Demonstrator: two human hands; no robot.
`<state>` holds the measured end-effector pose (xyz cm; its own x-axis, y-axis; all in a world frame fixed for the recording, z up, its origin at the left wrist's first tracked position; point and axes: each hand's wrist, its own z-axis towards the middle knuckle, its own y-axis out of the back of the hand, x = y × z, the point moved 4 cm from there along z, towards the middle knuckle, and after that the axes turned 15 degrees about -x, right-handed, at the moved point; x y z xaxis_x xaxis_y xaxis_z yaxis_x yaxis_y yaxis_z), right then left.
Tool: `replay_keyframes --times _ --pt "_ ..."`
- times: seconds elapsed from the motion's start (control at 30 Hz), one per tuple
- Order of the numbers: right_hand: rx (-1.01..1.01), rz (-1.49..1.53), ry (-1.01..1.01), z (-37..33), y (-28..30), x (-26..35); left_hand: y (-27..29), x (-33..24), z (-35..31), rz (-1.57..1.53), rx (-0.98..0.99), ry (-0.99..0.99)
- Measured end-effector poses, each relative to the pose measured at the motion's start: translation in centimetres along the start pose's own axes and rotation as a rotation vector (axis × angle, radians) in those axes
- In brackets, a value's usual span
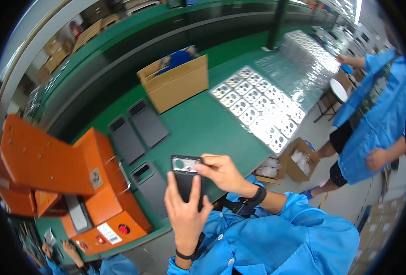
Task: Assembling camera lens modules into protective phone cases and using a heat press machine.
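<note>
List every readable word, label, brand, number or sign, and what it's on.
None readable.
White label on the orange machine's front: printing too small to read.
Grey plate on the same machine: marks too small to read.
Dark case held by the left hand and right hand: no lettering I can make out.

On the table [223, 140], lying leftmost, a machine [88, 167]; right of it, three plates [148, 123]; behind these, a carton [180, 85]. Farther right, a grid of parts [261, 103], with a wrapped stack [308, 57] behind. By the near edge, between left hand [184, 215] and right hand [223, 172], a case [183, 184]. On the floor to the right, boxes [284, 160] with bags [301, 159] inside.
</note>
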<state>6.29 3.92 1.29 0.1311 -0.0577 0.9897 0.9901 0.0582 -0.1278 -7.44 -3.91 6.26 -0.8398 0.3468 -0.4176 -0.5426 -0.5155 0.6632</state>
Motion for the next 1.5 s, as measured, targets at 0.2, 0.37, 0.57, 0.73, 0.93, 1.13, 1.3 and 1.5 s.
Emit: replay_keyframes --times 0.2,0.37,0.57,0.73,0.93,1.13,1.3,1.5 --pt "-0.133 0.113 -0.001 -0.1 0.4 0.5 -0.3 2.0 0.5 -0.425 -0.061 0.286" --pt "0.161 -0.108 0.01 -1.0 -0.3 1.9 -1.0 4.7 0.6 -0.774 -0.166 0.814" --pt "0.116 -0.173 0.108 -1.2 -1.0 3.0 -0.2 5.2 0.3 -0.852 -0.194 0.844" --pt "0.053 -0.044 0.038 -1.2 -2.2 3.2 0.3 5.0 0.3 -0.943 -0.177 0.909" --pt "-0.055 0.094 0.038 -0.6 -3.3 2.5 2.7 4.5 -1.7 -1.217 0.05 0.88" --pt "0.031 0.32 -0.118 -0.6 -7.0 2.2 9.6 5.5 -2.4 -0.677 0.049 0.761" --pt "0.09 0.242 -0.154 -0.7 -6.2 0.8 19.2 13.5 2.1 0.615 -0.564 0.252" --pt "0.055 0.111 -0.118 -1.3 -5.7 0.4 20.5 21.3 2.0 0.681 -0.302 0.393"
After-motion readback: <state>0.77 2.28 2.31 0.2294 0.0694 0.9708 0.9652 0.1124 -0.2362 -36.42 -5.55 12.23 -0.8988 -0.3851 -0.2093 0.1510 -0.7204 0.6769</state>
